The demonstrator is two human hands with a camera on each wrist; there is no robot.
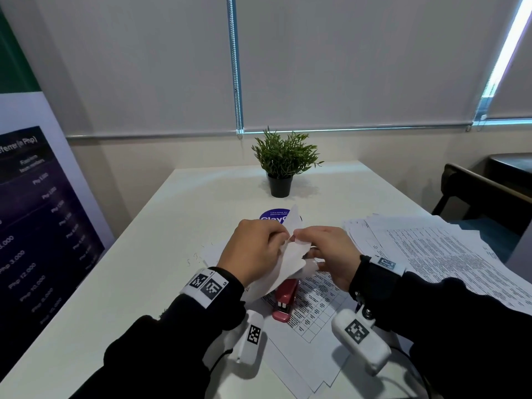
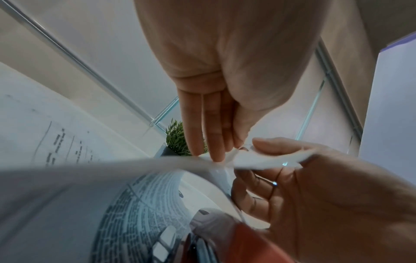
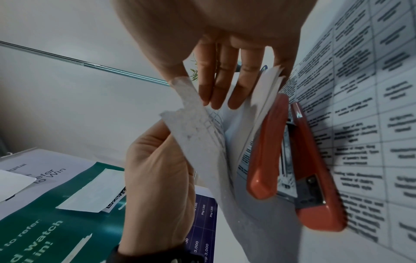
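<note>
The fingertips (image 2: 217, 154) of the left hand (image 1: 253, 254) point downward and pinch the top corner of a bundle of white papers (image 1: 290, 262), with the thumb closing in from the other side. Right against them, the thumb (image 2: 268, 143) of the right hand (image 1: 331, 256) lies over the same corner while its fingers curl underneath. Both hands thus grasp the papers at one spot, almost knuckle to knuckle. The hands are raised above the table with their backs turned up and their wrists angled inward toward each other. Dark sleeves run back toward the body. The papers hang from the pinched corner and sag down between the palms toward the person. Just below them a red stapler (image 1: 285, 300) lies on a printed table sheet (image 1: 316, 309) on the white table (image 1: 144, 254). More printed sheets (image 1: 431, 254) fan out to the right. A potted plant (image 1: 283, 165) stands farther back.
</note>
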